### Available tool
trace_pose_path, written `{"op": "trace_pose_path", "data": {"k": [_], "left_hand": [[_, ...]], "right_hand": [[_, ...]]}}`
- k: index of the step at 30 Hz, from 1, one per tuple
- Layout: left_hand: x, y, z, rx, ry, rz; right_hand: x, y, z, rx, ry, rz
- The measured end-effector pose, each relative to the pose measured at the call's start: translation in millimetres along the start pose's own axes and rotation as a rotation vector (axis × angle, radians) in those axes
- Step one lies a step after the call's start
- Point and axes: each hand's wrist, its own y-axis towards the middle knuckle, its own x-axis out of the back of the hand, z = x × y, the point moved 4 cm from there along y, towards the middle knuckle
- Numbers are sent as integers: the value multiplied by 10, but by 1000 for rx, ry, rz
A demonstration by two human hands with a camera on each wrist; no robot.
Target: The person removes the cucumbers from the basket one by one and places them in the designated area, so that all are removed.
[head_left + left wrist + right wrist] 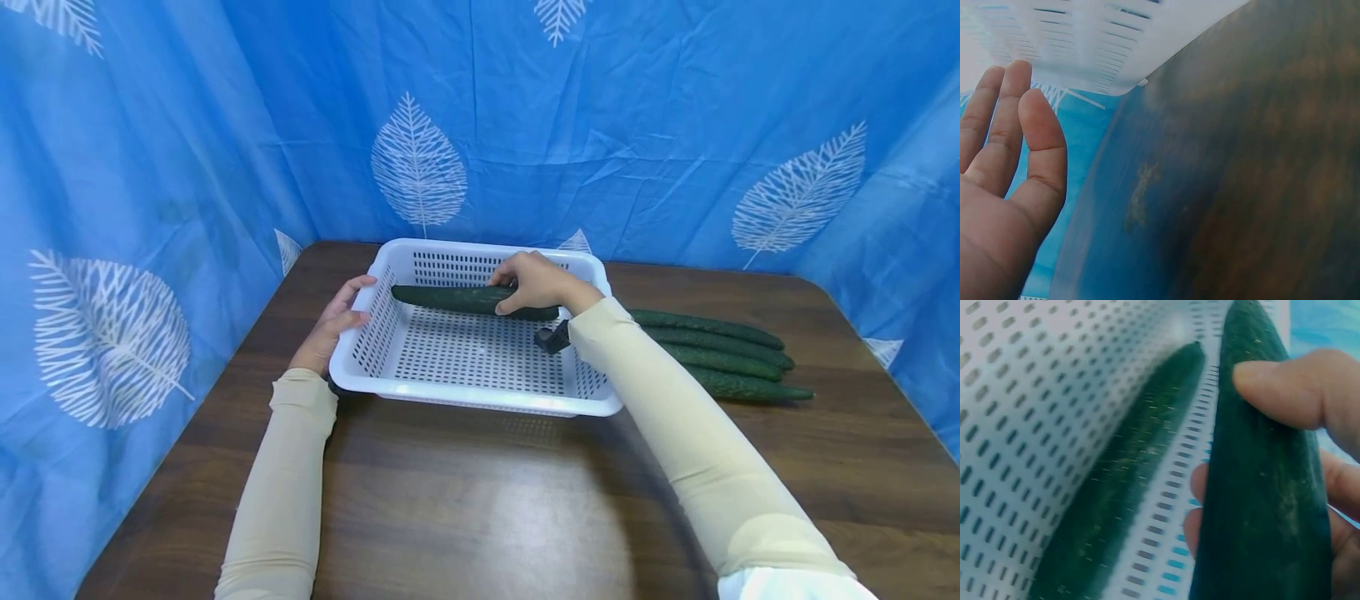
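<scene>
A long dark green cucumber (pixel 450 298) lies across the inside of the white perforated basket (pixel 480 400). My right hand (pixel 536 282) pinches it near its right end, thumb on one side and fingers on the other. The right wrist view shows this held cucumber (pixel 1260 487) up close, and beside it a second cucumber (pixel 1116 481) lying in the basket; I cannot make out that second one in the head view. At the basket's left end, my left hand (pixel 330 327) touches the outer rim. Its fingers (pixel 1000 128) look extended and hold nothing in the left wrist view.
Several more cucumbers (pixel 720 354) lie side by side on the brown wooden table (pixel 465 500), right of the basket and partly behind my right forearm. Blue curtains (pixel 525 142) with white leaf prints hang behind and along the sides. A small black device (pixel 552 337) sits at my right wrist.
</scene>
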Motion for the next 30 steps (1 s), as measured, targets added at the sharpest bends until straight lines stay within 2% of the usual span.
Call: {"op": "trace_pose_path", "data": {"k": [6, 13, 19, 30], "left_hand": [[1, 2, 20, -5, 18, -4], [4, 3, 37, 5, 13, -13], [5, 12, 50, 5, 16, -20], [33, 3, 42, 7, -30, 12]], "right_hand": [[65, -107, -5, 15, 24, -22], [158, -208, 9, 39, 20, 0], [258, -292, 73, 26, 53, 4], [436, -504, 189, 67, 64, -12]]}}
